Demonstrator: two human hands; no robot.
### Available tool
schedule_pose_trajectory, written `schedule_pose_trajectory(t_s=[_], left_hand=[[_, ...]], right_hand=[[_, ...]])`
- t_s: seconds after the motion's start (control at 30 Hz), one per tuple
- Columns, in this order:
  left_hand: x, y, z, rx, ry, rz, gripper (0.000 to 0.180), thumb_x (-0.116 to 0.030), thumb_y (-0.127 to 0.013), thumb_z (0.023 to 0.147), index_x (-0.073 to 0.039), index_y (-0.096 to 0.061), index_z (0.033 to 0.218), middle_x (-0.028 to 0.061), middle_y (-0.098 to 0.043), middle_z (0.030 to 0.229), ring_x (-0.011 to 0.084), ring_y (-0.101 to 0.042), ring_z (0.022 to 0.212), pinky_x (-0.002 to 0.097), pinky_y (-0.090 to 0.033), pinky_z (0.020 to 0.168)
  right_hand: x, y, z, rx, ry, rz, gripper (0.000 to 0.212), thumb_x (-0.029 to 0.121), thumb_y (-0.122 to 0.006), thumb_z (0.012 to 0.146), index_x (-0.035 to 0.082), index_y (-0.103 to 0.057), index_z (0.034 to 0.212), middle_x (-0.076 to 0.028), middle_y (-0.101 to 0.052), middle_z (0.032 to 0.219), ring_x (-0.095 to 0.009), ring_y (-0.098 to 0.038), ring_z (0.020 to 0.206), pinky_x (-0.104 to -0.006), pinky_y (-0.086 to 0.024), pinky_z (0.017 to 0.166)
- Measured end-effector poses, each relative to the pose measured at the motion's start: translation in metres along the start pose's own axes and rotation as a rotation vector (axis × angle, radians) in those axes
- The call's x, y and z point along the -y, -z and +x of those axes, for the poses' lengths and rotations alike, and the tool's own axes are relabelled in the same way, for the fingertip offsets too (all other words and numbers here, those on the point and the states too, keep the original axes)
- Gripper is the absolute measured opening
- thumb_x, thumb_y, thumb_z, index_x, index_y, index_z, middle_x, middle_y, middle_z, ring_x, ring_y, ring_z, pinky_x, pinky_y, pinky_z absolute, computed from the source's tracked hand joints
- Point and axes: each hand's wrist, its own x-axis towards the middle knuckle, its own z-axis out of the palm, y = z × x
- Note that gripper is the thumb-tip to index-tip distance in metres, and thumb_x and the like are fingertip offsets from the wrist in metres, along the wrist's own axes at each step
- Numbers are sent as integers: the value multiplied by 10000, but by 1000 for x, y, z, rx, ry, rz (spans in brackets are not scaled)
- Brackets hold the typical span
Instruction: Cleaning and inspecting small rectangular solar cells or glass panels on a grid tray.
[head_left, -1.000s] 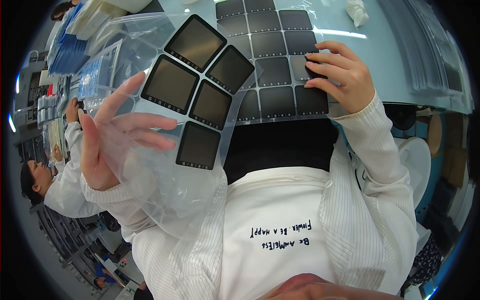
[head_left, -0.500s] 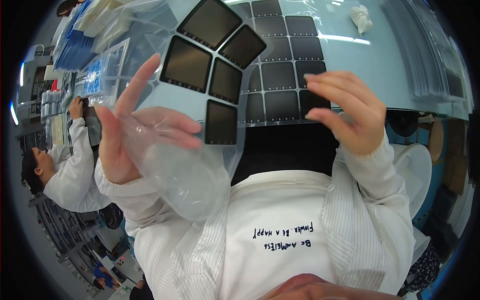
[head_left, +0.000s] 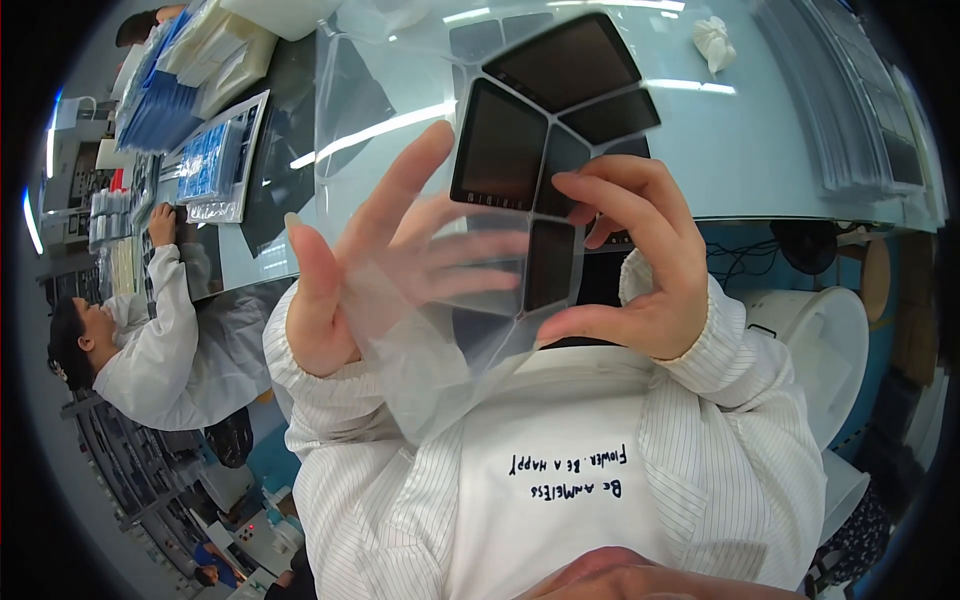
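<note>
A clear, flexible plastic film sheet [head_left: 420,330] with dark rectangular panels [head_left: 500,145] is raised and bent above the table. My left hand [head_left: 345,260] lies against the film, its thumb and index finger spread wide; the other fingers show hazily through the plastic. Nothing is gripped in it. My right hand [head_left: 650,260] is at the right side of the sheet, with its fingertips over the dark panels and its thumb well apart, near the lower panel. Part of those fingers is hidden, so whether they press on the sheet is unclear.
A crumpled white wad [head_left: 714,45] lies on the glassy table at the far right, near a stack of clear sheets [head_left: 850,110]. Blue packets [head_left: 208,162] and piled sheets [head_left: 165,105] stand left. A co-worker [head_left: 150,350] sits there. White bins [head_left: 830,340] stand right.
The film sheet has swung to the right, together with my left hand. My right hand has moved left and down to the sheet's panels.
</note>
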Motion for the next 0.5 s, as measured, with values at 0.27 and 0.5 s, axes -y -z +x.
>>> schedule_pose_trajectory(t_s=[0.27, 0.5], left_hand=[[-6, 2, 6, 86, 159, -150, 662, -561, -128, 949, -267, 213, 1435, 430, -123, 1398, 542, -143, 1326, 638, -285, 1007], [-7, -5, 8, 52, 107, -68, 675, -551, -143, 953, -263, 249, 1420, 471, -194, 1344, 532, -175, 1322, 597, -297, 1019]], right_hand=[[-1, -4, 8, 47, 5, -170, 914, 326, -886, 516, -3, -495, 1273, -154, -448, 1277, -262, -515, 1071, -323, -478, 827], [6, -14, -5, -47, -5, -222, 857, 166, -873, 524, -8, -493, 1272, -163, -482, 1227, -272, -552, 1019, -314, -497, 812]])
